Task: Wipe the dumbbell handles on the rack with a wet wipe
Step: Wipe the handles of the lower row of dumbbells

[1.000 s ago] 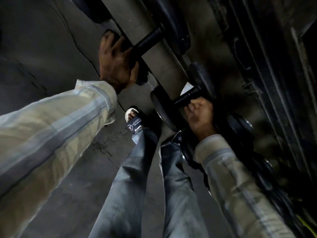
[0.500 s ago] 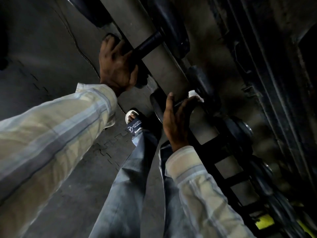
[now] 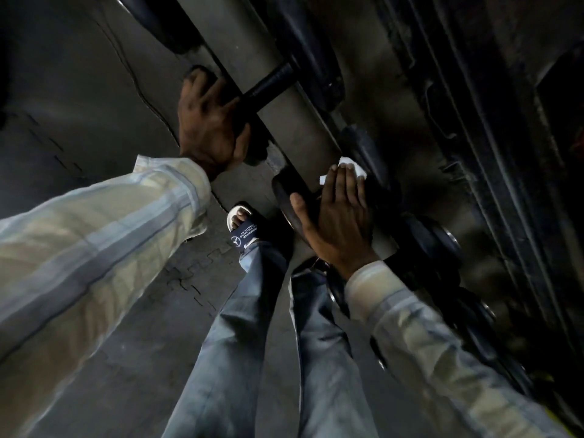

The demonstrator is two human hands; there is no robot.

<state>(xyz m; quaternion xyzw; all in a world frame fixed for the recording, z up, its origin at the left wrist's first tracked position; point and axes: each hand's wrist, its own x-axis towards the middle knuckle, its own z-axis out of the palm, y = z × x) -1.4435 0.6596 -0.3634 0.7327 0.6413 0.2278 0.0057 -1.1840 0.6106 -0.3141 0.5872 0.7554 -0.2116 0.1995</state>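
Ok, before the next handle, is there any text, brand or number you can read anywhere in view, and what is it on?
Sandal strap: a three-pointed star in a ring, then two lines of white lettering, too small and blurred to read.
Dumbbells and rack: no weight number or label shows; their faces are dark.
Wipe under the right hand: plain white, no print.

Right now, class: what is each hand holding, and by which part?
The left hand grips the upper dumbbell at the near end. The right hand, fingers straight, presses a white wipe onto the next dumbbell's handle; no grip.
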